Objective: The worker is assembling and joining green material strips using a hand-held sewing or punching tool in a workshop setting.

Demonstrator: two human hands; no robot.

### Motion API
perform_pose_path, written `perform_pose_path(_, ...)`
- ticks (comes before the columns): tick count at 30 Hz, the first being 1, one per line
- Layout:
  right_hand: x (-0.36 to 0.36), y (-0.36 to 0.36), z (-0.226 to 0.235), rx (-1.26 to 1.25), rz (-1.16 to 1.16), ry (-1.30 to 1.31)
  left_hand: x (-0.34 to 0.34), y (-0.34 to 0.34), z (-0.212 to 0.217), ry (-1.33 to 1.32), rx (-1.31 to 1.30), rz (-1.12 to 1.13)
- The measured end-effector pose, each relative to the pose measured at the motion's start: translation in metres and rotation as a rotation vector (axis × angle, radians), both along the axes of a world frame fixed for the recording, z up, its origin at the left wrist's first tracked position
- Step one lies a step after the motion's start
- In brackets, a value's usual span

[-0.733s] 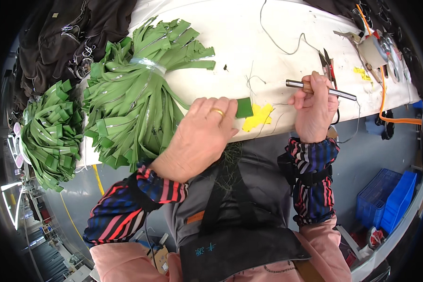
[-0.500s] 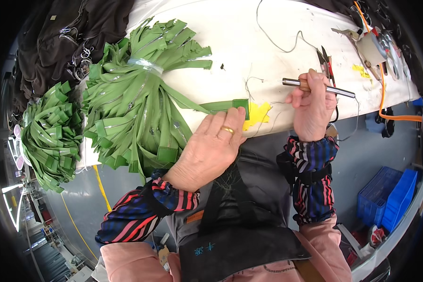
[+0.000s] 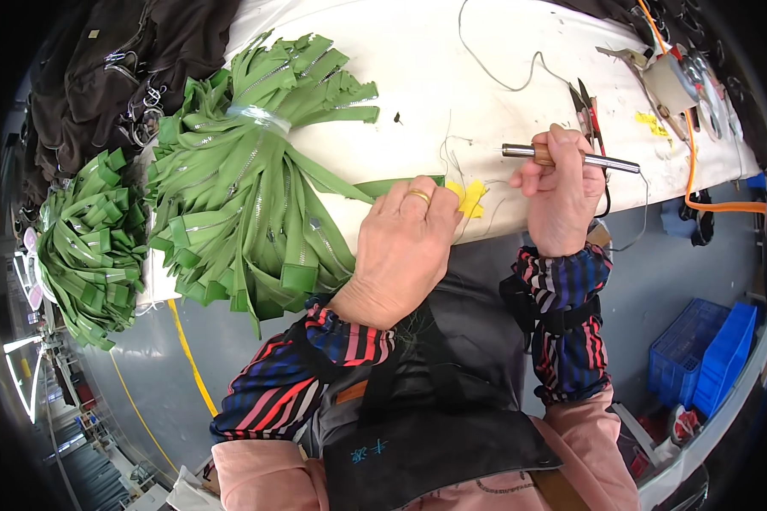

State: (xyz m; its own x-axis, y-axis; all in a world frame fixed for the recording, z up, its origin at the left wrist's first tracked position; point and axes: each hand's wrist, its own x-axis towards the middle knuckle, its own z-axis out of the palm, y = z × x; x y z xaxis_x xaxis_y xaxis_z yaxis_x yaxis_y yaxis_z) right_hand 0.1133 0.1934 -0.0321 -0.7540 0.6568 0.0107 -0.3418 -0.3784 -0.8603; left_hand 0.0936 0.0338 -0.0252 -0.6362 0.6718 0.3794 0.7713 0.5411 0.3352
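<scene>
My left hand [image 3: 407, 247] lies at the table's front edge with its fingers bent over the end of a green zipper [image 3: 398, 186], gripping it. Part of that zipper end is hidden beneath the fingers. The strip runs left to a large bundle of green zippers [image 3: 256, 183], tied near its top with a clear band [image 3: 260, 117]. My right hand [image 3: 564, 192] is closed around a pen-shaped tool [image 3: 609, 162] of shiny metal with a wooden section, held level above the table. A thin grey cord [image 3: 645, 221] trails from the tool's right end. The tool and the zipper do not touch.
Scissors [image 3: 590, 115] lie beyond my right hand, and a yellow scrap [image 3: 469, 198] rests between the hands. Another green zipper bundle [image 3: 92, 247] hangs at the left edge. Dark garments [image 3: 102, 77] are heaped at far left. Blue crates [image 3: 690, 353] stand on the floor at right.
My left hand has shifted slightly right, its fingers now curled further over the zipper end and covering its tip. My right hand and the tool have moved slightly left.
</scene>
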Motion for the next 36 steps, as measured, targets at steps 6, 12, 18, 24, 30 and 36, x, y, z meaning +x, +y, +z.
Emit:
perform_pose_path(6,0.009,-0.004,0.001,0.039,0.071,-0.015,-0.002,0.000,0.009,-0.063,-0.020,0.018)
perform_pose_path(12,0.014,-0.003,0.003,0.091,0.174,-0.087,-0.006,-0.006,0.015,-0.383,0.146,0.113)
perform_pose_path(18,0.012,-0.011,0.005,0.374,0.368,-0.223,-0.021,-0.021,0.014,-0.661,0.254,0.060)
perform_pose_path(24,0.011,-0.014,0.005,0.442,0.389,-0.254,-0.021,-0.021,0.015,-0.695,0.267,0.057)
perform_pose_path(30,0.012,-0.016,0.006,0.466,0.403,-0.273,-0.020,-0.021,0.016,-0.687,0.267,0.059)
perform_pose_path(36,0.011,-0.016,0.006,0.482,0.403,-0.266,-0.021,-0.020,0.016,-0.697,0.261,0.067)
